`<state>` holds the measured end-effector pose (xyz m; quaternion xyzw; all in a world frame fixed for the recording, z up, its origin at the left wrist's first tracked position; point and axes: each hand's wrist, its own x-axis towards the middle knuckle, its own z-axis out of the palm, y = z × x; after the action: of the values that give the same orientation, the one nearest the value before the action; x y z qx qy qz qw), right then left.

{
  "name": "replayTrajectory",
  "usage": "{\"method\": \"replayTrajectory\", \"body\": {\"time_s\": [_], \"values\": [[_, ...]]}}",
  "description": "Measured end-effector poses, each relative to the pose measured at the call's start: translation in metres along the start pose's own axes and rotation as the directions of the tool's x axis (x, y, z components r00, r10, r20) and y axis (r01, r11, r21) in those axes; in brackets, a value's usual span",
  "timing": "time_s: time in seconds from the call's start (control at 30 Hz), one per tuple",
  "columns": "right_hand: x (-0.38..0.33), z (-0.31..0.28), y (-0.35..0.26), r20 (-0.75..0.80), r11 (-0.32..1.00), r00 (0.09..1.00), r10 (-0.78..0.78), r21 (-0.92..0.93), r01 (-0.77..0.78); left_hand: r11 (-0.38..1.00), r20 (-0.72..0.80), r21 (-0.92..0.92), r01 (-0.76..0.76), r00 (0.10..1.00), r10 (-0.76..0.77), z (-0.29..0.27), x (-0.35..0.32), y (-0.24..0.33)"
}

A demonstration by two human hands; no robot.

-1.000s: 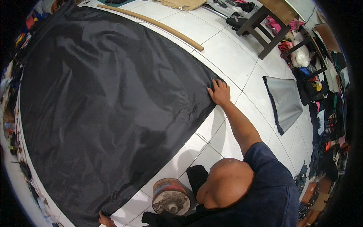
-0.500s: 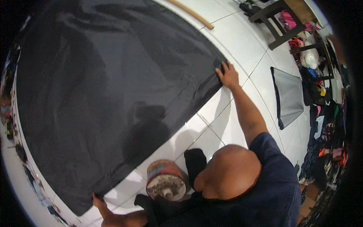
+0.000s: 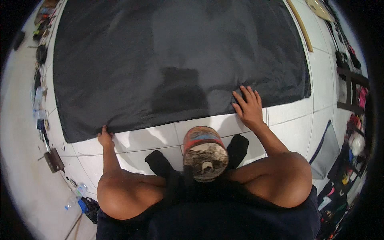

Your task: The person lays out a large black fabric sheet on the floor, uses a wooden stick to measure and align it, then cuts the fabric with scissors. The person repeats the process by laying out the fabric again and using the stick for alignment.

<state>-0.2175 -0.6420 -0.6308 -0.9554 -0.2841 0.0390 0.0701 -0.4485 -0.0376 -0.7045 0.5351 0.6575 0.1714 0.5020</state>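
A large black fabric sheet lies spread on the floor before me, with slight wrinkles and my shadow across it. My left hand pinches its near edge a little in from the left corner; some of its fingers are hidden. Flat on the sheet near the right part of that edge rests my right hand, its fingers spread and holding nothing. Between my feet stands a worn, round can-like object with a rough, grey-white top and a small round knob or hole in its middle.
White floor tiles surround the sheet. A wooden stick lies along its far right side. A grey folded sheet, dark furniture and heaped clothes stand to the right. Plastic bottles and clutter line the left.
My right hand has left the sheet's right corner and moved left along the near edge. My left hand stays near the left corner. The view has swung round, so the sheet appears straighter.
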Motion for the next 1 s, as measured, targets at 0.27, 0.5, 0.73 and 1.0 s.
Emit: {"method": "replayTrajectory", "body": {"time_s": [0.27, 0.5, 0.73, 1.0], "values": [[0.022, 0.0, -0.014, 0.009, 0.995, 0.995, -0.095, 0.024, 0.095, 0.991, -0.05, -0.123, -0.046, 0.998, 0.04, -0.025, -0.017, -0.008], [0.021, -0.01, -0.007, 0.192, 0.998, 0.979, -0.062, 0.009, 0.062, 0.975, -0.369, -0.164, -0.152, 0.926, 0.082, -0.049, 0.05, 0.025], [0.051, -0.053, -0.029, 0.52, 0.997, 0.854, 0.009, -0.072, 0.034, 0.979, -0.623, 0.177, -0.101, 0.759, 0.191, -0.135, 0.161, 0.007], [0.056, -0.061, -0.028, 0.565, 0.998, 0.825, -0.004, -0.048, 0.038, 0.74, -0.515, 0.617, -0.268, 0.573, 0.637, -0.13, 0.148, 0.055]]}}
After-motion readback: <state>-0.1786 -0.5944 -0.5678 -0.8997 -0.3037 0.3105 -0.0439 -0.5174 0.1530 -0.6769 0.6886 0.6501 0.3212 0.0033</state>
